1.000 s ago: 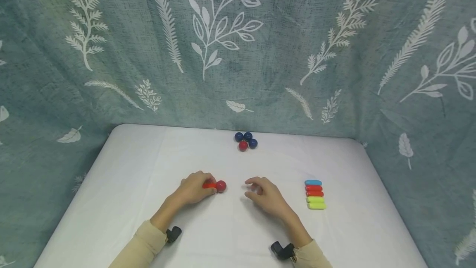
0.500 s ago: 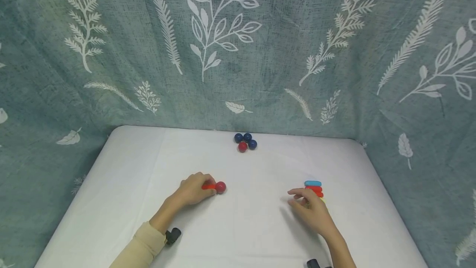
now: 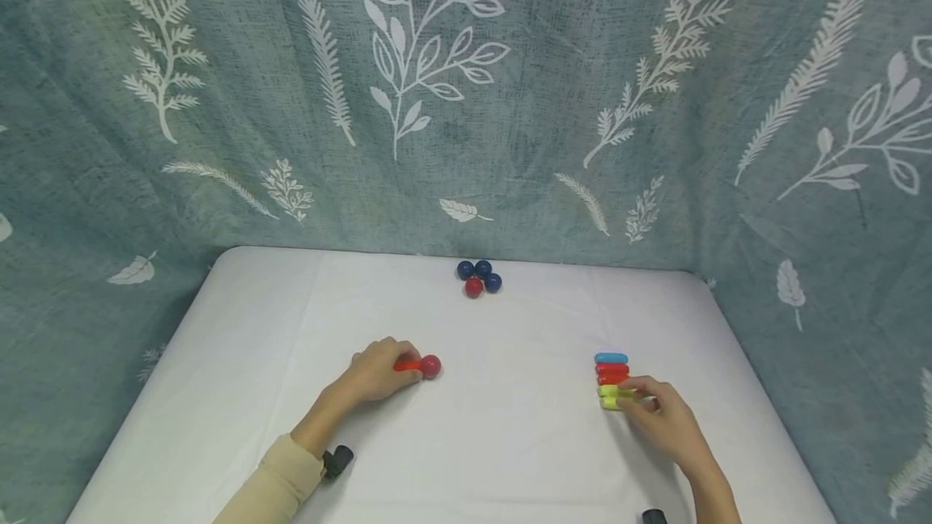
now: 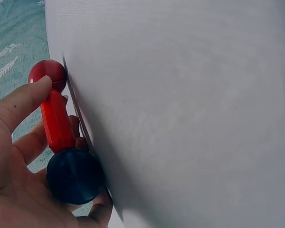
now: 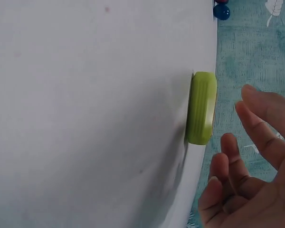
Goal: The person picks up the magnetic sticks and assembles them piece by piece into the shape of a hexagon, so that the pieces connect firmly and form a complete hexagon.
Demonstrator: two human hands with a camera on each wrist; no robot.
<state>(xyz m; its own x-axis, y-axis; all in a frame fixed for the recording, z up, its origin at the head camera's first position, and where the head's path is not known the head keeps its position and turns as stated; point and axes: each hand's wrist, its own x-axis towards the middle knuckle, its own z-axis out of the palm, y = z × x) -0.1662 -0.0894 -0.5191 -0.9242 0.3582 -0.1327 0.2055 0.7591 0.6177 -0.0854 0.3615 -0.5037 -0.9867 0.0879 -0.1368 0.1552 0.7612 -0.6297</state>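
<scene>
My left hand [image 3: 379, 370] grips a red rod [image 4: 57, 121] between thumb and fingers. A red ball [image 4: 48, 75] is joined to one end of the rod, under the thumb tip, and a dark blue ball [image 4: 75, 175] to the other; in the head view the hand hides the blue one. On the right, my right hand [image 3: 658, 419] hovers at the lower yellow-green rods. The right wrist view shows one yellow-green rod [image 5: 202, 108] lying on the table, with the bent fingers apart from it and nothing between them.
Beyond the yellow-green rods lie red rods [image 3: 612, 369] and a blue rod [image 3: 611, 358], stacked in a column. At the back edge of the white table [image 3: 510, 459], several dark blue balls [image 3: 493, 282] cluster with a red ball [image 3: 473, 288]. A green leaf-print cloth [image 3: 539, 103] hangs behind.
My right hand has moved right, from the table's middle to the column of rods, its fingers now over the yellow-green ones. The left hand has stayed put with its red rod.
</scene>
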